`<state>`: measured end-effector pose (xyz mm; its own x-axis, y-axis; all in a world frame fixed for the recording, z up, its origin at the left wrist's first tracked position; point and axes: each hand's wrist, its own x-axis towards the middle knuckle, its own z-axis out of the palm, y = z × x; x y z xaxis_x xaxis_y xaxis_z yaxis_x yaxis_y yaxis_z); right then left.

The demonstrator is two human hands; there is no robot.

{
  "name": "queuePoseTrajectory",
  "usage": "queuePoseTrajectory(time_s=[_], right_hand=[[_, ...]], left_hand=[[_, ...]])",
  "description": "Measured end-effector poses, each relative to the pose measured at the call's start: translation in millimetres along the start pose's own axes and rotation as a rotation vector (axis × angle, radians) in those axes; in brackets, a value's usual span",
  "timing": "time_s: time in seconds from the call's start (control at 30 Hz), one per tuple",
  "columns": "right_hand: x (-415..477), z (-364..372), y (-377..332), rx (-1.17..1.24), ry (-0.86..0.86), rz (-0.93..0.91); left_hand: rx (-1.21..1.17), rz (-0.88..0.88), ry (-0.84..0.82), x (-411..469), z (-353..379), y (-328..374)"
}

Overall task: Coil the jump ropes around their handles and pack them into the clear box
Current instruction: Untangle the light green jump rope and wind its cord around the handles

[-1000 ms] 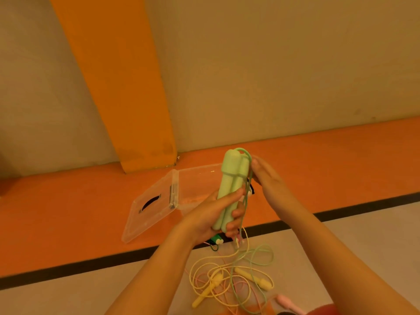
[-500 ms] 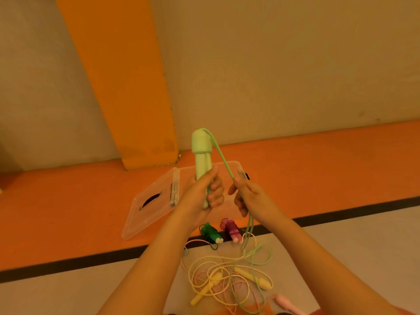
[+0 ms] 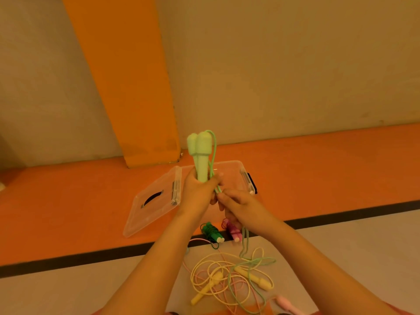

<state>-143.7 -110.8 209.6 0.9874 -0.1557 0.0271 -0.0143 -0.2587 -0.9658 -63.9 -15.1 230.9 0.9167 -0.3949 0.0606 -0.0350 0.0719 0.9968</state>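
Note:
My left hand (image 3: pixel 198 193) grips the two light green handles (image 3: pixel 200 153) upright, side by side, over the clear box (image 3: pixel 229 169). My right hand (image 3: pixel 241 206) sits just right of it and pinches the light green cord (image 3: pixel 213 160), which runs from the handle tops down past my fingers to the floor. The box is open, with its lid (image 3: pixel 154 198) lying to the left. A coiled dark green rope (image 3: pixel 211 231) and a coiled magenta rope (image 3: pixel 231 230) lie in front of the box.
A loose yellow rope (image 3: pixel 252 278) and a pink rope (image 3: pixel 286 303) lie tangled with the green cord on the pale floor near me. An orange floor band (image 3: pixel 68 212) with a black edge line meets the wall and an orange pillar (image 3: pixel 131 87) behind the box.
My right hand has slid down the green cord to just beside my left hand. The handles stay upright in my left hand, now a little lower.

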Motion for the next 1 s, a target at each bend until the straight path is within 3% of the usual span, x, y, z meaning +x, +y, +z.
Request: queuePoseTrajectory(time_s=[0.1, 0.27, 0.37, 0.47, 0.6, 1.0], right_hand=[[-1, -11, 7, -0.159, -0.008, 0.041], [-4, -33, 14, -0.539, 0.042, 0.039], [-5, -48, 9, -0.675, 0.166, -0.020], [-6, -58, 1, -0.602, 0.228, -0.145], [-5, -59, -10, -0.422, 0.189, -0.278], [-10, -61, -20, -0.629, 0.093, -0.477]], left_hand=[[-0.103, -0.006, 0.040, 8, -9, -1], [0.264, -0.009, 0.044, 14, -27, -14], [0.332, -0.073, -0.038, 12, -30, -20], [0.350, -0.113, -0.148, 7, -27, -18], [0.436, -0.161, -0.295, -2, -23, -12], [0.808, -0.061, -0.595, -16, -14, -13]])
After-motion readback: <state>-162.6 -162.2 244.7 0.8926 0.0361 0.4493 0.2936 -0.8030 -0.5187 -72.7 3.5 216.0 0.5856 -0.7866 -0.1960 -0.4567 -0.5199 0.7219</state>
